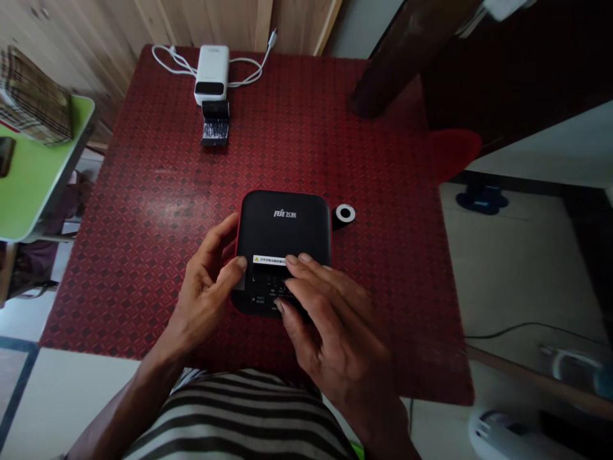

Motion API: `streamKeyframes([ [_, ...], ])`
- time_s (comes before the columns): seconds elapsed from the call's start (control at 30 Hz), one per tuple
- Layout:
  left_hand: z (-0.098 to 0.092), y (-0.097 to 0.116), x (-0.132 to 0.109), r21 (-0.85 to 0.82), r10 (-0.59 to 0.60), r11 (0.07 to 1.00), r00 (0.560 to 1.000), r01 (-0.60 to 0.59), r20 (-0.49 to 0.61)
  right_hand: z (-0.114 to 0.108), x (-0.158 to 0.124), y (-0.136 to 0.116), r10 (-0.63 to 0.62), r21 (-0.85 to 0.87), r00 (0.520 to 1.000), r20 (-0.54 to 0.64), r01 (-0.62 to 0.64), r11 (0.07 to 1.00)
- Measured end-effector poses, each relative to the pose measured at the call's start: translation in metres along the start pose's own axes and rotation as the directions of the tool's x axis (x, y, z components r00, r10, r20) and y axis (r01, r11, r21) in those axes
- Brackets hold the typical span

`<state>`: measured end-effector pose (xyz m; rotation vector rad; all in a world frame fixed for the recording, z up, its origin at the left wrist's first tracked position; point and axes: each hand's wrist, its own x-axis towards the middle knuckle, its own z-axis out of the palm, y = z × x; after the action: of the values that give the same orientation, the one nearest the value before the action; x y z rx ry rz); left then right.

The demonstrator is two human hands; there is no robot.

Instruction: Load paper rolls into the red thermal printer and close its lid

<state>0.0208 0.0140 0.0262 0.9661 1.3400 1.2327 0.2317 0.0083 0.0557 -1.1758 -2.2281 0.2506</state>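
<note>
Head view. Item one: a flat black square device with rounded corners and pale lettering (285,233), on a table with a red diamond-patterned cover (407,306), directly before the wearer; interior hidden. The left hand (204,291) clasps its left side, thumb on the top face, fingers along the edge. The right hand (342,326) lies over the near right part, fingers and thumb spread apart on the surface, covering one end of a white warning label (268,260). Item two: a small dark roll with a white ring end (352,215), just beside the device's right edge. Item three: a white rectangular unit with a black panel (211,67), far left, with a white cable (272,38). Item four: a plaid fabric bag (38,99) on a green-topped table (43,172); contents not visible.
</note>
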Motion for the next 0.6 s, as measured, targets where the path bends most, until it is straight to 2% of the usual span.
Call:
streamKeyframes([
  [0.07, -0.005, -0.001, -0.005, -0.016, -0.028, 0.999, 1.000, 0.028, -0.011, 0.001, -0.006, 0.002, 0.010, 0.055, 0.999, -0.050, -0.007, 0.998],
  [0.13, -0.011, -0.003, -0.011, -0.044, -0.059, 0.997, 0.998, 0.058, -0.017, 0.002, -0.016, 0.005, 0.060, 0.108, 0.986, -0.157, -0.044, 0.993],
  [0.2, -0.015, -0.003, -0.018, -0.049, -0.071, 0.996, 0.997, 0.071, -0.005, 0.006, -0.030, 0.008, 0.144, 0.148, 0.952, -0.271, -0.107, 0.983],
  [0.27, -0.018, -0.004, -0.022, -0.027, -0.068, 0.997, 0.998, 0.068, 0.016, 0.011, -0.045, 0.011, 0.232, 0.183, 0.918, -0.323, -0.180, 0.967],
  [0.37, -0.017, -0.003, -0.022, 0.002, -0.077, 0.997, 0.997, 0.077, 0.019, 0.020, -0.062, 0.014, 0.325, 0.215, 0.910, -0.258, -0.273, 0.938],
  [0.47, -0.014, 0.000, -0.021, 0.038, -0.091, 0.995, 0.996, 0.091, 0.002, 0.027, -0.069, 0.014, 0.316, 0.195, 0.934, -0.164, -0.283, 0.939],
  [0.6, -0.010, 0.004, -0.021, 0.128, -0.060, 0.990, 0.998, 0.063, -0.028, 0.032, -0.068, 0.014, 0.286, 0.185, 0.938, -0.194, -0.252, 0.950],
])
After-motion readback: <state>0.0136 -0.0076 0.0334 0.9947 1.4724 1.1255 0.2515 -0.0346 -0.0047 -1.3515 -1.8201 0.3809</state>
